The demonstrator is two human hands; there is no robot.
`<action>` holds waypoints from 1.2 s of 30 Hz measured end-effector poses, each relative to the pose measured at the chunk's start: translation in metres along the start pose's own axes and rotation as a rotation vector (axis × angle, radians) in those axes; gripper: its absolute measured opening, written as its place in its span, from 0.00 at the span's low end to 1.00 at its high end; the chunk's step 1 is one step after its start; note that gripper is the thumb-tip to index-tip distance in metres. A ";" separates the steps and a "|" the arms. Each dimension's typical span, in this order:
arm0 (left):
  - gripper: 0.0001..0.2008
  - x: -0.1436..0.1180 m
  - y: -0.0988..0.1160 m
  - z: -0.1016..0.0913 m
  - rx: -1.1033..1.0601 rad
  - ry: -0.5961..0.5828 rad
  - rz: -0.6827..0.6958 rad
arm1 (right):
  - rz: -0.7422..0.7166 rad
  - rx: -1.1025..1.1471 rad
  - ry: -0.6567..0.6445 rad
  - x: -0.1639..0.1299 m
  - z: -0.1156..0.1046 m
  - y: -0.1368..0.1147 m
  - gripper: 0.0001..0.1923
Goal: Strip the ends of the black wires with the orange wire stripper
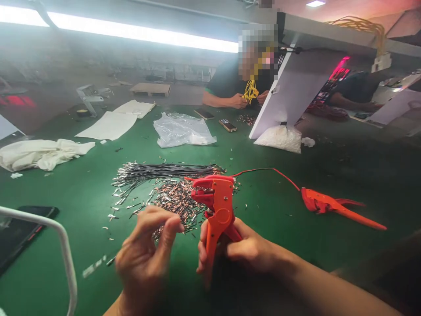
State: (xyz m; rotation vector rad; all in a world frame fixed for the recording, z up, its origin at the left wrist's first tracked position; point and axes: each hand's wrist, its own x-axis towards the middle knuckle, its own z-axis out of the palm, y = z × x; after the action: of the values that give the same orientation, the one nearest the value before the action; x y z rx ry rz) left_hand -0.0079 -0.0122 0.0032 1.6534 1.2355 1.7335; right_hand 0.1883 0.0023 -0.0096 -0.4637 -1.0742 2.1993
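First-person view over a green counter (263, 197), with two bare hands near its front edge. The right hand (250, 245) grasps an orange-and-red wire stripper (222, 216), its fingers wrapped around the handles and the tool upright, its head pointing left. The left hand (144, 250) is raised beside it, well clear of the tool, thumb and forefinger bent toward each other; whether they pinch anything thin cannot be told.

Behind the stripper lies a loose heap of short wire pieces (176, 197), black and copper-coloured, and just beyond that a long bundle of black wires (167, 171) with pale ends at the left. A thin red wire (256, 170) runs from behind the tool's head to a second orange tool (338, 208) lying at the right. Farther back are a clear plastic bag (184, 129) and a co-worker's hands holding yellow wires (251, 91).

The stripper looks stiff and light enough for one hand; its smooth handles might slip in a damp palm, so the best hold seems low on both grips, away from the toothed jaws. The black wires look light and springy, probably easiest to take singly near one end
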 end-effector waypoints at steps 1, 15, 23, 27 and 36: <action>0.03 0.003 -0.001 0.000 -0.065 0.032 -0.082 | 0.006 0.010 -0.013 -0.001 0.000 0.001 0.21; 0.18 0.030 0.008 0.003 -0.406 0.252 -0.532 | 0.091 -0.030 -0.049 -0.003 0.000 0.012 0.22; 0.17 0.023 0.002 0.003 -0.299 0.188 -0.533 | 0.103 -0.019 -0.081 -0.004 -0.002 0.016 0.22; 0.14 0.019 -0.003 0.001 -0.277 0.141 -0.477 | 0.146 -0.038 -0.096 -0.003 -0.002 0.013 0.22; 0.18 0.029 0.002 0.001 -0.398 0.245 -0.582 | 0.118 -0.036 -0.054 -0.003 0.001 0.013 0.22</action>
State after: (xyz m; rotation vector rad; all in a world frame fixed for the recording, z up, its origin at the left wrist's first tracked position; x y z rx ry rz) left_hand -0.0114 0.0103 0.0205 0.7723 1.2150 1.6832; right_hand 0.1844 -0.0065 -0.0192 -0.4972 -1.1431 2.3107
